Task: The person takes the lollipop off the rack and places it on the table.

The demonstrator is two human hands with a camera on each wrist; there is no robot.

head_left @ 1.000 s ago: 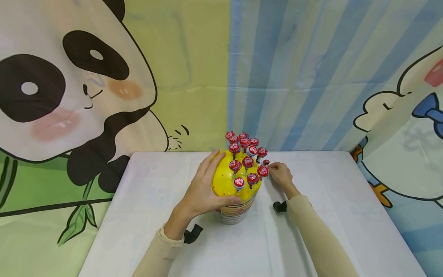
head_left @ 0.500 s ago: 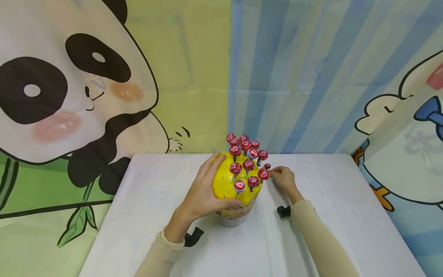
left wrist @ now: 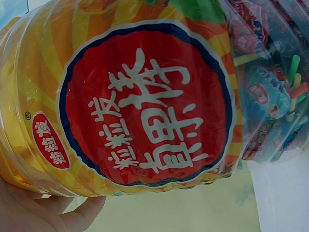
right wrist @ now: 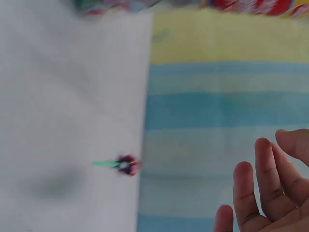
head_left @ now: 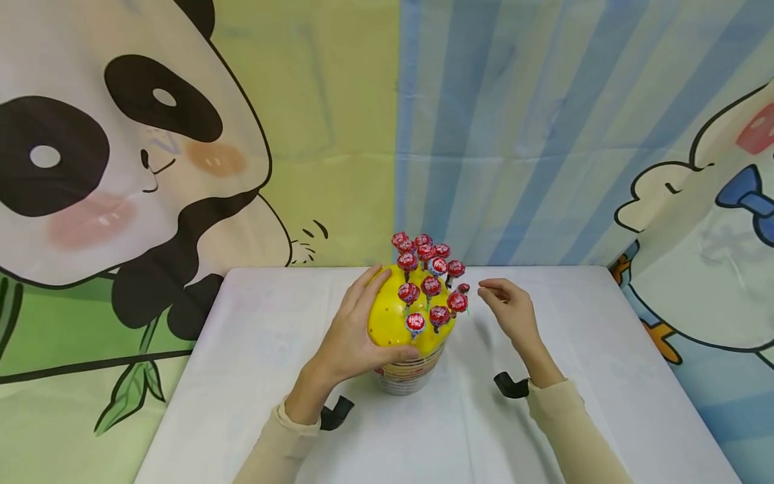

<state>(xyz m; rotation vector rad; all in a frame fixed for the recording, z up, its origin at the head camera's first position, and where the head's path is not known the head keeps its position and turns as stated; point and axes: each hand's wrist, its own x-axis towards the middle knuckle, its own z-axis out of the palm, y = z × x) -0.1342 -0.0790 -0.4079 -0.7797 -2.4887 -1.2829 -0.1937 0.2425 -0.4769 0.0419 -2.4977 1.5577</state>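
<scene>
While the left hand, near centre of the head view, grips the yellow domed lid on the lollipop jar mid-frame, the job looks partway — red-wrapped lollipops stand across the lid's right half, left part bare. One green-stick lollipop, lower left of the right wrist view, is apart from the fingers, possibly airborne, so likely not seated. Right hand, right of centre, holds nothing — fingers loose. Count: two hands, one jar, one lid, roughly fourteen lollipop heads up top, loose one probably included; those inside, uncountable.
</scene>
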